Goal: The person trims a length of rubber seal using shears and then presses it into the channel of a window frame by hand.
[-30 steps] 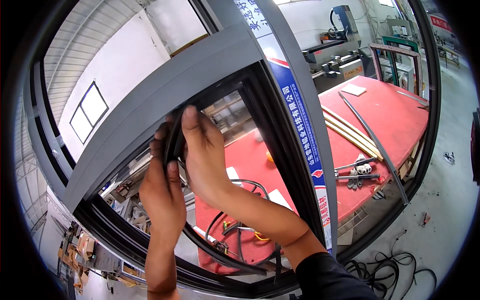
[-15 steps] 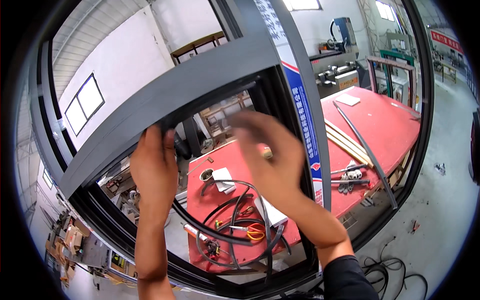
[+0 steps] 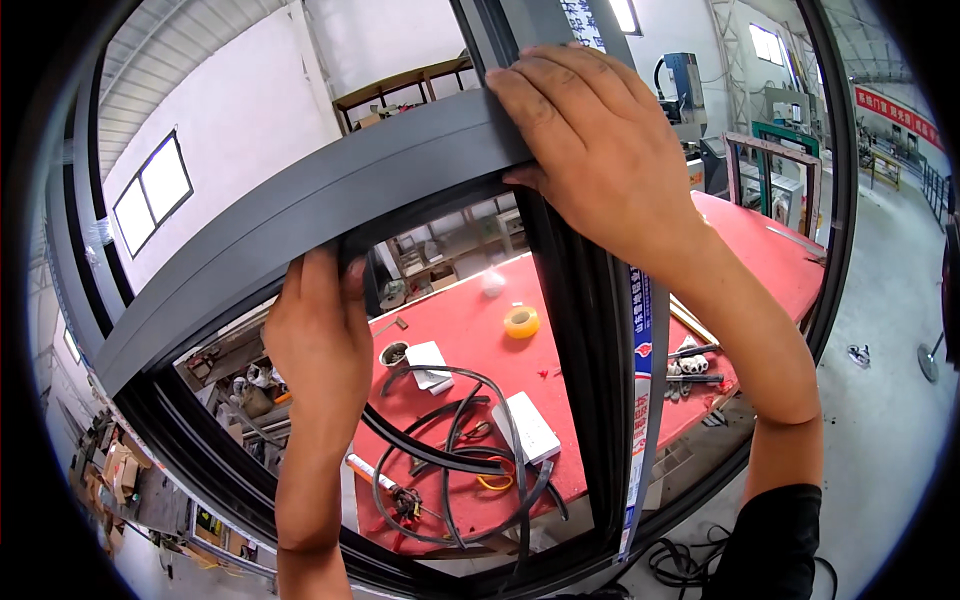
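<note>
A large grey window frame point(image 3: 300, 205) with black inner edges stands tilted before me. My right hand point(image 3: 610, 150) grips its upper right corner, fingers laid over the grey bar and thumb at the inner edge. Below the bar's left half, my left hand point(image 3: 322, 340) has its fingers pinched up against the black inner edge. A black rubber seal strip point(image 3: 430, 447) runs out from beside this hand and hangs in a curve within the opening. The left fingertips are partly hidden, so their exact hold on the strip is hard to see.
Through the opening shows a red-topped table point(image 3: 480, 310) with yellow tape point(image 3: 521, 322), a white box point(image 3: 527, 428), a small cup point(image 3: 394, 354) and a sealant tube point(image 3: 375, 474). Gloves point(image 3: 690, 368) lie on its right part. Black cable point(image 3: 680, 565) coils on the floor.
My right hand has moved up and right from inside the opening onto the frame's corner. My left hand stays at the bar's inner edge. The view has shifted slightly.
</note>
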`<action>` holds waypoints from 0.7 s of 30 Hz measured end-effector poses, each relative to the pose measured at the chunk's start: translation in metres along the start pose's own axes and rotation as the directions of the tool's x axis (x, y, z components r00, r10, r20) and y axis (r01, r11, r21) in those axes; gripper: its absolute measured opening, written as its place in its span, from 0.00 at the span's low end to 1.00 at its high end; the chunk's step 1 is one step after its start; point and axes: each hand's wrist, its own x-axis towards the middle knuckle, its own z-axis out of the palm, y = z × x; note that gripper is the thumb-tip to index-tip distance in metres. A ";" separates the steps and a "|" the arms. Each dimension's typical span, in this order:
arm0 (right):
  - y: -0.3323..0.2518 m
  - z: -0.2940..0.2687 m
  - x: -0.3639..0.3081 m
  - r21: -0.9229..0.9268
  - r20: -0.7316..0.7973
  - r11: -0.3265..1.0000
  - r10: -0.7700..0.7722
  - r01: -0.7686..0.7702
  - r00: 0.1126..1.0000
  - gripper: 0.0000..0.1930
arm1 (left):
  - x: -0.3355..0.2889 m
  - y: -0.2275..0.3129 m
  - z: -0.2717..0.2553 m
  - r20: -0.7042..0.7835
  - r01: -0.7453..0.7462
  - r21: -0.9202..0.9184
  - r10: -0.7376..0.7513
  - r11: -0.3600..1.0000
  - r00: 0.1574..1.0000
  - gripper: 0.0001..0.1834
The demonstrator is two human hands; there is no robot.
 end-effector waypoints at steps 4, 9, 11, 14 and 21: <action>-0.005 0.008 0.004 -0.082 -0.075 0.996 -0.040 0.034 0.996 0.17 | -0.005 -0.001 0.002 0.003 0.017 0.014 -0.017 1.000 1.000 0.13; 0.014 -0.003 0.005 -0.046 0.062 0.989 -0.138 0.141 0.989 0.17 | -0.007 0.001 0.001 0.061 0.043 -0.060 -0.040 0.997 0.997 0.11; 0.014 -0.005 0.010 -0.062 0.080 0.977 -0.199 0.204 0.977 0.17 | -0.004 0.000 -0.004 0.056 0.045 -0.079 -0.041 0.996 0.998 0.11; 0.009 -0.003 0.011 -0.066 0.075 0.986 -0.150 0.155 0.986 0.18 | 0.000 0.000 -0.004 0.050 0.067 -0.103 -0.062 0.992 0.997 0.11; -0.014 0.001 0.015 0.087 0.054 0.996 -0.041 0.037 0.998 0.22 | -0.001 0.001 0.002 0.009 0.067 -0.075 -0.066 0.995 0.998 0.13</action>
